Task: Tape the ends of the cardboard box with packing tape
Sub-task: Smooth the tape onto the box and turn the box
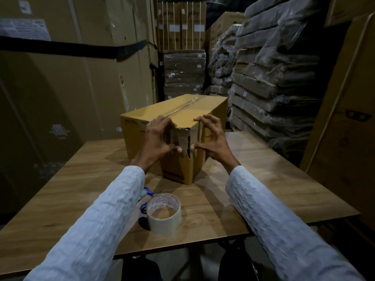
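Observation:
A brown cardboard box (142, 130) stands on the wooden table (263, 189), one corner turned toward me, with clear tape along its top seam. My left hand (157, 138) presses on the near end, fingers on the top edge and thumb on the end face. My right hand (211, 136) touches the same end with spread, curled fingers and thumb on the face. Between the thumbs the end shows a torn, rough strip. A roll of packing tape (164, 212) lies flat on the table in front of the box, untouched.
Blue-handled scissors (145, 201) lie just left of the roll, partly under my left sleeve. Tall cartons stand at the left and right, and stacks of wrapped flat packs rise behind the table.

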Tool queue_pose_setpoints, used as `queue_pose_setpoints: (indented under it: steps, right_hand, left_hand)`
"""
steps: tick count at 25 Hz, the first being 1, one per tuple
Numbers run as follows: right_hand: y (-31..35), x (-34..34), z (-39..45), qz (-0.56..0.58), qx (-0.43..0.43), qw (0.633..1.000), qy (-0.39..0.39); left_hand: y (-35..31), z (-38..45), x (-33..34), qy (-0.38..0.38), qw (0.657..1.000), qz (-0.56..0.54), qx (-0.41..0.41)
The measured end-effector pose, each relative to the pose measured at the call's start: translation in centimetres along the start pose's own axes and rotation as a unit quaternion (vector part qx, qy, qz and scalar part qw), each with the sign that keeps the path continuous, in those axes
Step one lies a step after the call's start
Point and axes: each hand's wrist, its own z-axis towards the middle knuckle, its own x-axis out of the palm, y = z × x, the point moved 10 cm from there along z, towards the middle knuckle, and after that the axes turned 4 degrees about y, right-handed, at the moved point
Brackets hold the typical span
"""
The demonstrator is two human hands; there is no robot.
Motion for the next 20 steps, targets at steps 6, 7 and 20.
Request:
queue_pose_setpoints:
  steps: [6,7,20]
  right_hand:
    - [-0.3,-0.03,-0.42,-0.002,-0.024,0.997,0.067]
    - [-0.06,-0.17,-0.51,-0.01,-0.031,0.996,0.08]
    - [0.12,0.02,-0.88,0.014,-0.033,0.996,0.076]
  left_hand:
    - [0.34,-0.28,-0.18,0.032,0.999,-0.01,0.0]
    - [0.24,-0.37,-0.21,0.029,1.0,-0.002,0.004]
    - [0.78,-0.28,0.18,0.02,0.999,-0.021,-0.021]
